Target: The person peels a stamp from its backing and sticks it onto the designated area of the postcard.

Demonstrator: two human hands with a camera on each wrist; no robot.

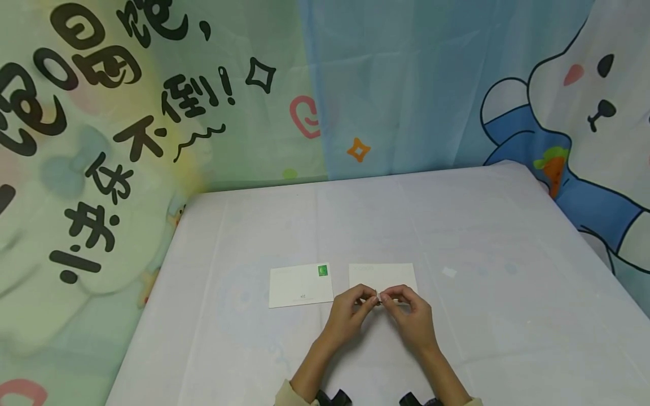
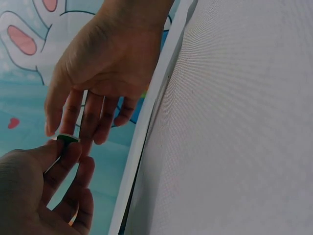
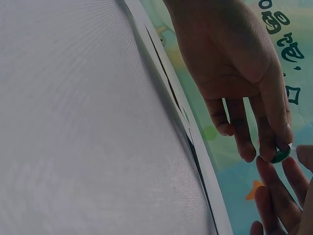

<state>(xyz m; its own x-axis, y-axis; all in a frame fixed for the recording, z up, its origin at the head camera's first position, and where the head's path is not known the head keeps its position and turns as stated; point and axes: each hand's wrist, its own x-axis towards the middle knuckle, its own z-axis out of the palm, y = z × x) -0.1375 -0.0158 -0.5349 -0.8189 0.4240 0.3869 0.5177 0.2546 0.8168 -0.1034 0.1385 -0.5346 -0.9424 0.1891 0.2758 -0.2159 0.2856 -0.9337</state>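
My left hand [image 1: 350, 316] pinches a small green stamp [image 2: 67, 138] with a white edge between thumb and forefinger. The stamp looks bent in the right wrist view. My right hand [image 1: 412, 322] has its fingertips right at the stamp from the other side, thumb and forefinger apart in the wrist views. Both hands meet over the lower edge of a white postcard [image 1: 382, 274], hiding part of it. To the left lies another white postcard [image 1: 297, 288], with a green stamp [image 1: 323, 270] on its upper right corner.
A white cloth covers the table [image 1: 244, 349]. A small white paper piece [image 1: 449, 272] lies to the right of the postcards. Behind the table hangs a printed curtain [image 1: 406, 84] with a cartoon rabbit and lettering. Black wrist devices show at the bottom edge.
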